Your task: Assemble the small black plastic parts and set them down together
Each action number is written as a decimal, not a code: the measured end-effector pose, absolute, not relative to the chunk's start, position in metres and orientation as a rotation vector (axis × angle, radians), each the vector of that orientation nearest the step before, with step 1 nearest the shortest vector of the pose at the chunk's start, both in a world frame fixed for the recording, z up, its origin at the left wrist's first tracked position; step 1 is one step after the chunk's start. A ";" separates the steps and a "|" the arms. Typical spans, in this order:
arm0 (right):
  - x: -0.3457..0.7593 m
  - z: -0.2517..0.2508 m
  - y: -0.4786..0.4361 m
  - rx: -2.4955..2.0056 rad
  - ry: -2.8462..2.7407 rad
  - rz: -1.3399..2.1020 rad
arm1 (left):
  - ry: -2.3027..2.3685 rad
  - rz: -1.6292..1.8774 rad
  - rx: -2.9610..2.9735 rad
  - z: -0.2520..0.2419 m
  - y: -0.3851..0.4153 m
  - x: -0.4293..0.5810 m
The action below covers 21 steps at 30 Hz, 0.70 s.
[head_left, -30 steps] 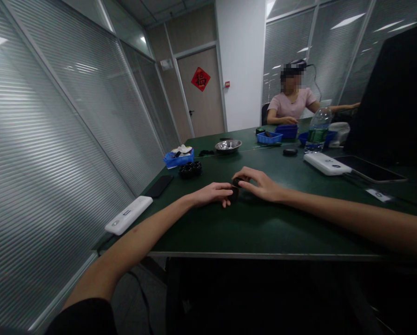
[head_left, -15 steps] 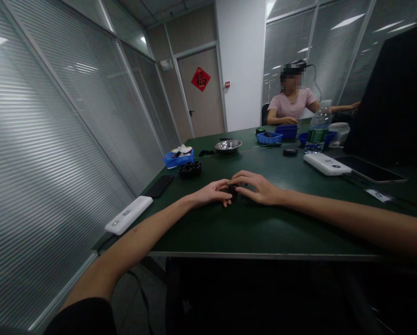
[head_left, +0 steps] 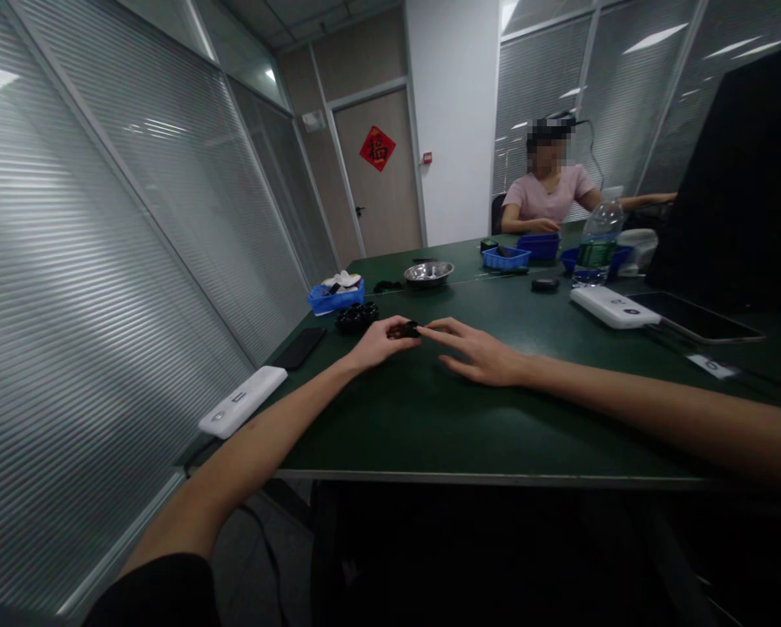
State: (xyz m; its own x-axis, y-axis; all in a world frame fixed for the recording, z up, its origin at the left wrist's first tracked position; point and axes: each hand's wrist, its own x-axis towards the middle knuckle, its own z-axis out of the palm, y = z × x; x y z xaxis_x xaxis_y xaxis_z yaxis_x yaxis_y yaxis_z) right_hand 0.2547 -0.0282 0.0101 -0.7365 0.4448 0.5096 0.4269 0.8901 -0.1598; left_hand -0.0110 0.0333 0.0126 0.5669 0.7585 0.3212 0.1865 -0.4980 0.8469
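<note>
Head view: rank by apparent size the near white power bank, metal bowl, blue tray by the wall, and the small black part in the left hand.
1. white power bank, though nearness to the camera inflates it.
2-3. blue tray and metal bowl look alike; no ranking.
4. small black part, pinched in the left hand.

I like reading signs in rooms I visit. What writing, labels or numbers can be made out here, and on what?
"福": gold character on the red diamond decoration on the door.
Water bottle green label: too small to read.
White power bank markings: too small.
White device markings: blurred.
Small tag on the table: unreadable.
</note>
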 end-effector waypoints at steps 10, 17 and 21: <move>0.256 0.011 -0.029 -0.668 -2.502 0.113 | 1.252 1.641 1.924 0.029 0.119 -0.123; 0.257 0.009 -0.027 -0.662 -2.510 0.105 | 1.719 1.494 1.933 0.010 0.142 -0.178; 0.258 0.007 -0.026 -0.662 -2.512 0.115 | 1.833 1.266 2.009 -0.001 0.142 -0.185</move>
